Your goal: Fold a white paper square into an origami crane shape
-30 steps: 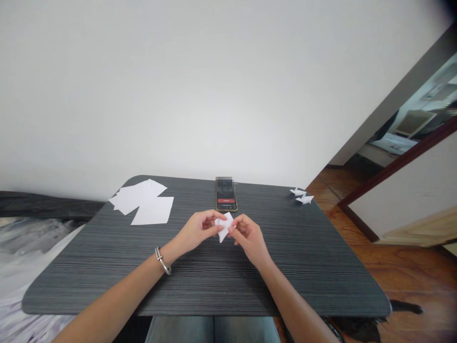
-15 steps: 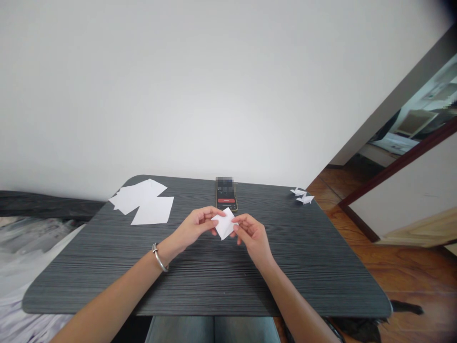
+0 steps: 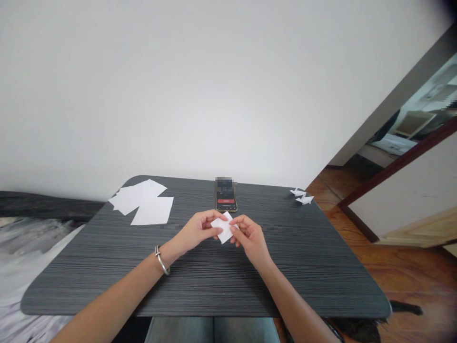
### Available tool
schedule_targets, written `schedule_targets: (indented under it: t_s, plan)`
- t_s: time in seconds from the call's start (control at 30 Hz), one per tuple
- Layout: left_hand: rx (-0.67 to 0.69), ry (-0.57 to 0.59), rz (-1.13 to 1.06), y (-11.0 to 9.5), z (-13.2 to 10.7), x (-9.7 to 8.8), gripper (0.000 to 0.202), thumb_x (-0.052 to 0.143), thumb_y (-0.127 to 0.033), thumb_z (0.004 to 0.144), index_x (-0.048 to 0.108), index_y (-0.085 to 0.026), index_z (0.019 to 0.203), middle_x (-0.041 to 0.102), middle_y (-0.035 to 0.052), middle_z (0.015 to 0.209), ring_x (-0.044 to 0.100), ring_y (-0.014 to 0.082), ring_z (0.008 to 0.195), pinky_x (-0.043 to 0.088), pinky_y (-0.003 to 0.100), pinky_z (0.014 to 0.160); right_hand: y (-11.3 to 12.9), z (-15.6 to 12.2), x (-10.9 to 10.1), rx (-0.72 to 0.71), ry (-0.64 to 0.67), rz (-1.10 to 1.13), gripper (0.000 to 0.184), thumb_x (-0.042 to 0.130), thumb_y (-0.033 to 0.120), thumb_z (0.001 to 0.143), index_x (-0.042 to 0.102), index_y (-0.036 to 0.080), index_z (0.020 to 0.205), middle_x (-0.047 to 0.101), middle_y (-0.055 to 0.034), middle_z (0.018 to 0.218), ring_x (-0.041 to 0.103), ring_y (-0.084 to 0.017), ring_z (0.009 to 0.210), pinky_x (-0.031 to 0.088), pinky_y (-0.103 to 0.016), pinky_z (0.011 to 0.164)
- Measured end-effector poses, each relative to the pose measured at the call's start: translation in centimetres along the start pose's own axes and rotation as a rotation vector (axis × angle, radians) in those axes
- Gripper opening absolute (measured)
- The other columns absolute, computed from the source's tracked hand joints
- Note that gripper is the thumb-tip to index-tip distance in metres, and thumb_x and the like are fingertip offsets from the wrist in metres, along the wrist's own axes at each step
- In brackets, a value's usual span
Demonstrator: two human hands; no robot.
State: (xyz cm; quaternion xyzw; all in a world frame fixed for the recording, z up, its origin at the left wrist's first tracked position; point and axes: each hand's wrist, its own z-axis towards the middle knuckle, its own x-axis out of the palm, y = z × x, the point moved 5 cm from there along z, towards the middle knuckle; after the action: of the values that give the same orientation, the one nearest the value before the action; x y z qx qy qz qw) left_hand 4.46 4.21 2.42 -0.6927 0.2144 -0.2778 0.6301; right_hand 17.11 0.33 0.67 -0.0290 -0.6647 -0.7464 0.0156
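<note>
Between my two hands is a small folded piece of white paper [image 3: 225,228], held above the middle of the table. My left hand [image 3: 200,229] pinches its left side between thumb and fingers; a silver bangle circles that wrist. On the paper's right side, my right hand [image 3: 249,237] grips it with thumb and index finger. The fingertips cover parts of the paper, so the folds there are hidden. Just beyond the hands, a phone [image 3: 226,202] with a lit screen stands on the table.
Several white paper sheets [image 3: 153,211] lie overlapping at the table's left. Two folded white paper figures [image 3: 304,199] sit at the far right. The dark table [image 3: 285,286] backs onto a white wall [image 3: 214,95]. A doorway opens on the right.
Both hands have come slightly nearer to me with the paper. My left thumb has moved inward along its lower edge, and the fingertips are closer together.
</note>
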Motion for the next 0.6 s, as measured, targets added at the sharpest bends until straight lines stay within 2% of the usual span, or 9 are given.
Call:
schedule_targets:
  t_s: [0.17, 0.4, 0.6]
  plan:
    - [-0.009, -0.045, -0.012, 0.1, 0.1, -0.5, 0.023, 0.056, -0.026, 0.076, 0.063, -0.010, 0.092, 0.063, 0.0041, 0.076, 0.054, 0.0114, 0.065, 0.045, 0.023, 0.059, 0.2, 0.1, -0.1, 0.002, -0.003, 0.049, 0.015, 0.057, 0.032, 0.075, 0.057, 0.017, 0.079, 0.055, 0.0029, 0.054, 0.048, -0.008, 0.044, 0.035, -0.017, 0.038]
    - [-0.020, -0.074, -0.058, 0.0, -0.1, -0.8, 0.024, 0.057, -0.025, 0.075, 0.065, -0.011, 0.094, 0.064, 0.0053, 0.080, 0.054, 0.0113, 0.066, 0.045, 0.023, 0.060, 0.9, -0.3, 0.2, -0.077, 0.065, 0.121, 0.025, 0.056, 0.031, 0.076, 0.053, 0.021, 0.099, 0.055, 0.0015, 0.067, 0.051, -0.009, 0.051, 0.035, -0.018, 0.039]
    - [-0.023, -0.059, -0.066, 0.0, -0.1, -0.7, 0.026, 0.057, -0.026, 0.075, 0.064, -0.010, 0.094, 0.064, 0.0064, 0.080, 0.055, 0.0118, 0.065, 0.045, 0.023, 0.059, 1.1, -0.3, 0.4, -0.064, 0.082, 0.119, 0.027, 0.055, 0.028, 0.077, 0.051, 0.021, 0.102, 0.053, 0.0024, 0.066, 0.049, -0.008, 0.049, 0.035, -0.018, 0.039]
